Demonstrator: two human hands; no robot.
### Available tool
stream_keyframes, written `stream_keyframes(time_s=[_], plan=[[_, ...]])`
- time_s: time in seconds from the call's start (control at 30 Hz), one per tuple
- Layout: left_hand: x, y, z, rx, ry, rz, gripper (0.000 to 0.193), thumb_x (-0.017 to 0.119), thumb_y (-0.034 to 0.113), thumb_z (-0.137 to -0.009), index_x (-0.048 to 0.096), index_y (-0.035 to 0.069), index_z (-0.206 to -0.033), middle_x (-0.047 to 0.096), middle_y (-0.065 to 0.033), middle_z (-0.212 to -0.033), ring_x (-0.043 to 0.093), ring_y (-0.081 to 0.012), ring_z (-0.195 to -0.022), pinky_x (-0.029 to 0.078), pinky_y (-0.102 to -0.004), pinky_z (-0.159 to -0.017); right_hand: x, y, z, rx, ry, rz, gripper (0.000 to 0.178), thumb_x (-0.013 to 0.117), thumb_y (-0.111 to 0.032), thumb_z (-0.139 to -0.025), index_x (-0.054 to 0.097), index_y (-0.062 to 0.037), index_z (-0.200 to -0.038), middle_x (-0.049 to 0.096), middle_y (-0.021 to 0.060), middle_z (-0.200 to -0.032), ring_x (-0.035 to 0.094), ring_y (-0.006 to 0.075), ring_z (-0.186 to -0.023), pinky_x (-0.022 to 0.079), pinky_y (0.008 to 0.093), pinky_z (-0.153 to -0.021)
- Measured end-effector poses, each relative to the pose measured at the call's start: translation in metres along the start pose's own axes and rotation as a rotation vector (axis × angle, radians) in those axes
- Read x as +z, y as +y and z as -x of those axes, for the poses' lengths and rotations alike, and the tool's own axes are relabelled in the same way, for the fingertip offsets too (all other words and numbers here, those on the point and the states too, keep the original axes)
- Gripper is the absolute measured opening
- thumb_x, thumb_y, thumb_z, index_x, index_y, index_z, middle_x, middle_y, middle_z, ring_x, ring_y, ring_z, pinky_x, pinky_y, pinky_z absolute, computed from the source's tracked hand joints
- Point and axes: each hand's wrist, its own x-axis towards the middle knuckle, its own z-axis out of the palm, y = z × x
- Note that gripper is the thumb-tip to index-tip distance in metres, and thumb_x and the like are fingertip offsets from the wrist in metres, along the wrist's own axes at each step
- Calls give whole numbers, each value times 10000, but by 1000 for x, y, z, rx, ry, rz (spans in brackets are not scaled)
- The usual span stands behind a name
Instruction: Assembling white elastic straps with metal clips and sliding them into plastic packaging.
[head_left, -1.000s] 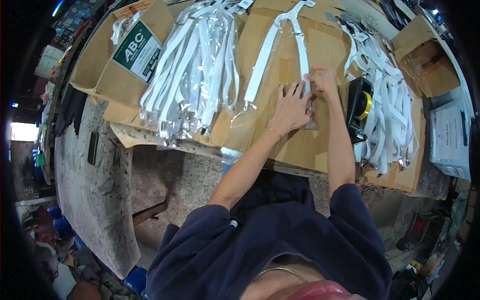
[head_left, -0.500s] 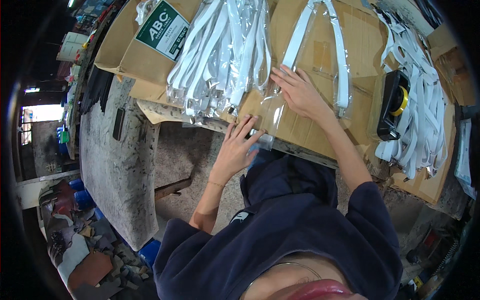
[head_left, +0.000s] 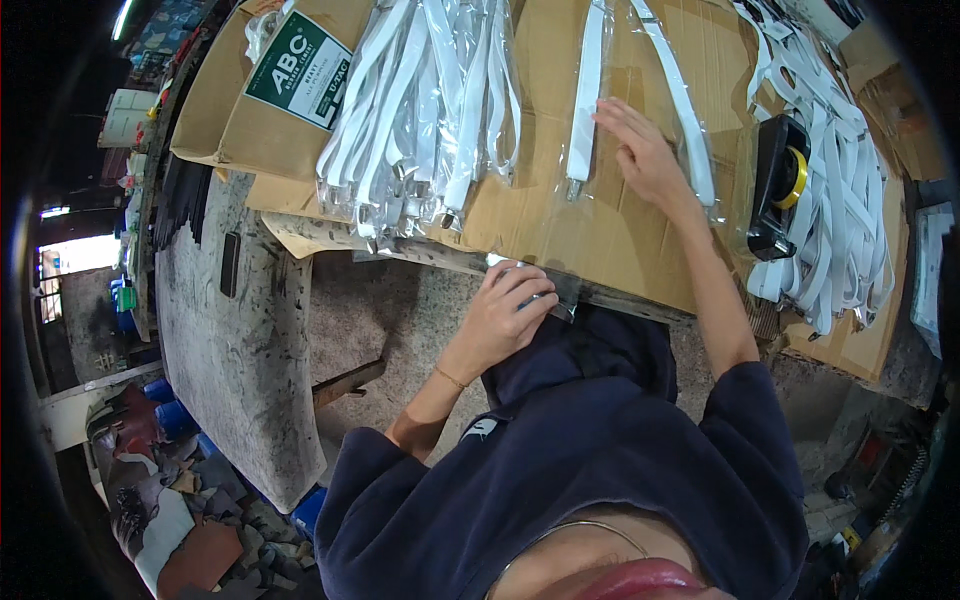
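Note:
A white elastic suspender strap (head_left: pixel 588 100), with a metal clip at its lower end, lies in a clear plastic sleeve on flattened cardboard. Its second leg (head_left: pixel 680 105) slants down to the right. My right hand (head_left: pixel 645 160) is between the legs, fingers stretched out, fingertips touching the edge of the left leg. At the front edge of the table my left hand (head_left: pixel 510 310) is closed around the loose lower end of the clear plastic sleeve (head_left: pixel 566 308). Shiny edges show beside its fingers; whether anything else is inside the fist is hidden.
On the left lies a pile of bagged white straps (head_left: pixel 430 110), next to an open cardboard box (head_left: pixel 215 120). A black tape dispenser (head_left: pixel 775 190) with yellow tape stands at right, beside a heap of unbagged white straps (head_left: pixel 835 180). The cardboard (head_left: pixel 640 240) covers the tabletop.
My left hand has closed its fingers on the plastic. My right hand has moved right and up, uncovering the lower end of the left strap leg. The view has shifted slightly.

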Motion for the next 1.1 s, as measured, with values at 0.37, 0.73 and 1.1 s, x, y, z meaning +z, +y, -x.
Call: stream_keyframes(time_s=[0.37, 0.73, 1.1], plan=[[-5, 15, -15, 19, 51, 84, 243, 707, -3, -689, 634, 56, -913, 624, -68, -945, 604, -256, -965, 462, -398, -857, -3, -62, 34, -105, -231, 283, 545, 461, 66, -767, 525, -69, -1292, 458, 119, -1402, 359, 254, -1354, 304, 448, -1089], [-22, -58, -152, -195, -122, 460, 363, 702, 95, -800, 601, 52, -1146, 691, -79, -850, 661, -187, -725, 511, -297, -664, -11, -89, 40, 612, -14, -1031, 369, 626, -88, -875, 544, 49, -1207, 639, 124, -1078, 607, 153, -957, 479, 307, -868], [35, -52, -122, 64, 324, -36, 214, 632, 23, -794, 617, 26, -1007, 620, -110, -1049, 579, -280, -1031, 463, -385, -841, 27, -48, 13, 688, 154, -499, 217, 667, -76, -816, 650, 33, -1004, 691, 115, -837, 646, 144, -740, 499, 275, -664]])
